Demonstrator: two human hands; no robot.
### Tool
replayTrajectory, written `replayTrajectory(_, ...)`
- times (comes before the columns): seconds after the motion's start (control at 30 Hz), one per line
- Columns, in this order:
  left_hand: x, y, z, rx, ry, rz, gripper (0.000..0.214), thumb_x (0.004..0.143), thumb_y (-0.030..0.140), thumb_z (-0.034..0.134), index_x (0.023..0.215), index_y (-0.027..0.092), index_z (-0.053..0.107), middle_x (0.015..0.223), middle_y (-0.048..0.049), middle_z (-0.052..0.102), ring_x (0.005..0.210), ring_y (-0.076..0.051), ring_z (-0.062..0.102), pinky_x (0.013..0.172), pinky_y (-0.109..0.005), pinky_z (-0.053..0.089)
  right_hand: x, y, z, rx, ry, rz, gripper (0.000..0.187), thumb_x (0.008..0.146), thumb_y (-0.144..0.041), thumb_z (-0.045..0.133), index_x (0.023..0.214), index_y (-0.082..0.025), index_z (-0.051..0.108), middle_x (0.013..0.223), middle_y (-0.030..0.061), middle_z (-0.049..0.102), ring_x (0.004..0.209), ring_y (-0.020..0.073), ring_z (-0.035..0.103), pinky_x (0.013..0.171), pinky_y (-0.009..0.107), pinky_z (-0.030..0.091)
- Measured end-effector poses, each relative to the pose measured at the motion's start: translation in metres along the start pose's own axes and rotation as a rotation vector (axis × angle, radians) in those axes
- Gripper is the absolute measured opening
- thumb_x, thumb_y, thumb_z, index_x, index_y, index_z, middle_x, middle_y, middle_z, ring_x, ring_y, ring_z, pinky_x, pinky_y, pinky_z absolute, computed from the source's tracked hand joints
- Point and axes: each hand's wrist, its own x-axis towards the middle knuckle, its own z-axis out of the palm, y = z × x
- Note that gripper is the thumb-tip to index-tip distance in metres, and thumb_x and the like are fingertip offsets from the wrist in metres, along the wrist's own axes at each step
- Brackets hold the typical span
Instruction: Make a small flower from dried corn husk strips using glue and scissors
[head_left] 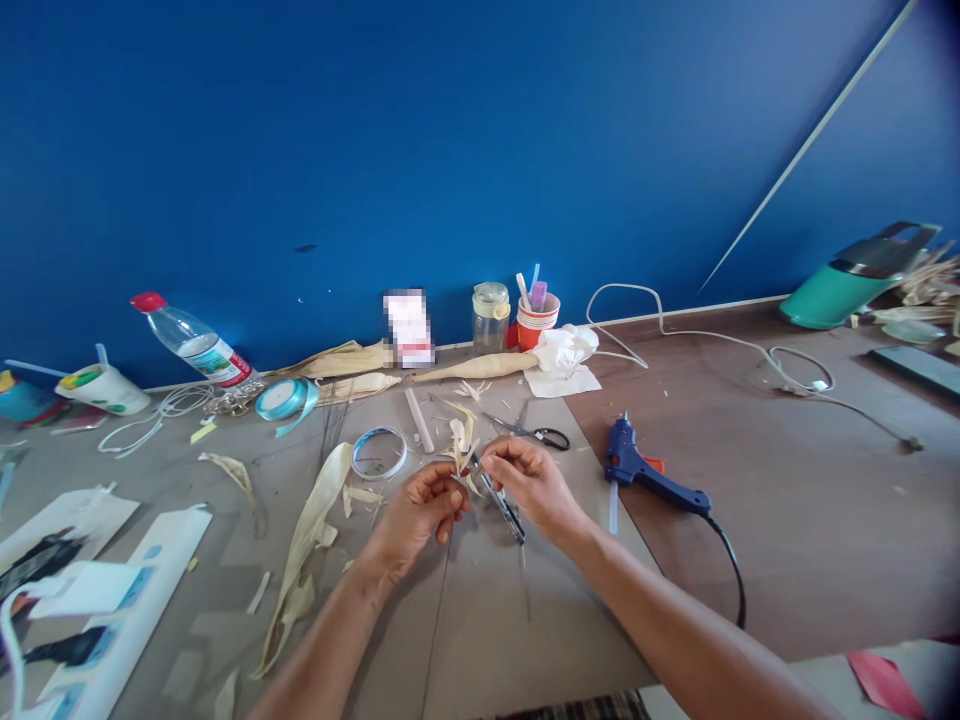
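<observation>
Both hands meet over the middle of the grey card work mat (pixel 480 620); between them a small husk bundle (pixel 461 442) of pale, dried, papery leaf strips, held just above the mat, tips fanning upward.

Left hand (pixel 420 510): fingers curled in, thumb and fingertips pinched on the lower end of the bundle; nothing else in it.

Right hand (pixel 534 485): closed too; thumb and forefinger nip at the bundle's right side, and a slim dark tool (pixel 504 510) with a metal glint runs down and away under the palm; what kind of tool it is, cannot tell.

Handling, as judged: bundle very light; strips thin, dry and springy, likely to splay or slip apart if the pinch eases; brittle along the grain, so they may split or crease under hard pressure; best hold is low, at the gathered base, where the layers overlap, leaving the loose tips free.

Around: a long cream husk leaf (pixel 311 530) lies on the mat left of the left hand; clear tape roll (pixel 379 452) just beyond it; black-handled scissors (pixel 536 432) beyond the right hand; blue hot-glue gun (pixel 645 470) near the right wrist, on the brown tabletop, cord trailing toward the table's near edge; white glue stick (pixel 418 420) near the tape.
</observation>
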Motion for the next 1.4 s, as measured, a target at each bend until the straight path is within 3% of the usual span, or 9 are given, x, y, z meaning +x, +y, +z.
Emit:
replayTrajectory(0.3,0.0,0.001,-0.002,-0.063,-0.01,0.023,0.028,0.076,0.037,0.063,0.092,0.016,0.055,0.062,0.0021,0.059,0.037,-0.002,0.037,0.038,-0.017,0.023,0.004,0.005,0.0,-0.047,0.043,0.04,0.021,0.073,-0.037,0.059,0.069,-0.017,0.058,0.055,-0.0033,0.048,0.05,0.0091,0.04,0.047,0.022,0.03)
replayTrajectory(0.47,-0.001,0.003,-0.005,-0.09,0.02,0.016,0.025,0.077,0.033,0.063,0.092,0.015,0.055,0.06,0.0023,0.059,0.037,-0.001,0.035,0.038,-0.017,0.019,0.005,0.009,0.0,-0.196,0.078,0.01,0.012,0.074,-0.029,0.056,0.072,-0.017,0.059,0.058,-0.0026,0.051,0.05,0.0096,0.042,0.048,0.022,0.031)
replayTrajectory(0.6,-0.001,0.003,-0.006,-0.106,0.016,0.024,0.022,0.077,0.03,0.064,0.091,0.015,0.056,0.061,0.0018,0.06,0.038,-0.001,0.035,0.039,-0.016,0.019,0.001,0.012,0.006,-0.321,0.042,-0.026,0.008,0.074,-0.021,0.053,0.077,-0.019,0.06,0.065,-0.0008,0.059,0.057,0.0127,0.051,0.054,0.023,0.038)
replayTrajectory(0.8,0.0,0.0,-0.006,-0.108,0.01,0.027,0.025,0.074,0.033,0.066,0.089,0.015,0.058,0.061,0.0004,0.058,0.047,-0.004,0.042,0.04,-0.016,0.021,-0.003,0.024,0.011,-0.588,-0.061,-0.184,0.029,0.079,-0.017,0.05,0.107,-0.021,0.055,0.078,0.0033,0.067,0.07,0.0172,0.061,0.065,0.026,0.043)
replayTrajectory(1.03,-0.001,0.004,-0.007,-0.102,0.003,0.039,0.024,0.076,0.031,0.064,0.09,0.014,0.058,0.062,0.0014,0.057,0.041,-0.001,0.035,0.04,-0.017,0.019,-0.003,0.029,0.013,-0.889,-0.138,-0.195,0.021,0.083,-0.017,0.047,0.098,-0.019,0.062,0.08,0.0052,0.069,0.069,0.0175,0.064,0.061,0.024,0.043)
replayTrajectory(1.23,0.0,0.004,-0.011,-0.113,-0.001,0.054,0.022,0.077,0.029,0.063,0.091,0.014,0.058,0.062,0.0018,0.057,0.04,-0.001,0.036,0.041,-0.017,0.02,-0.001,0.031,0.013,-0.887,-0.191,-0.302,0.026,0.086,-0.016,0.044,0.104,-0.021,0.062,0.09,0.0068,0.069,0.08,0.018,0.064,0.07,0.025,0.046)
replayTrajectory(1.4,0.002,0.002,-0.016,-0.143,0.016,0.068,0.024,0.075,0.029,0.065,0.092,0.014,0.058,0.062,0.0013,0.058,0.042,-0.002,0.04,0.042,-0.017,0.022,0.003,0.031,0.007,-0.799,-0.071,-0.438,0.027,0.085,-0.014,0.042,0.106,-0.018,0.06,0.098,0.0098,0.063,0.088,0.0191,0.06,0.076,0.029,0.047)
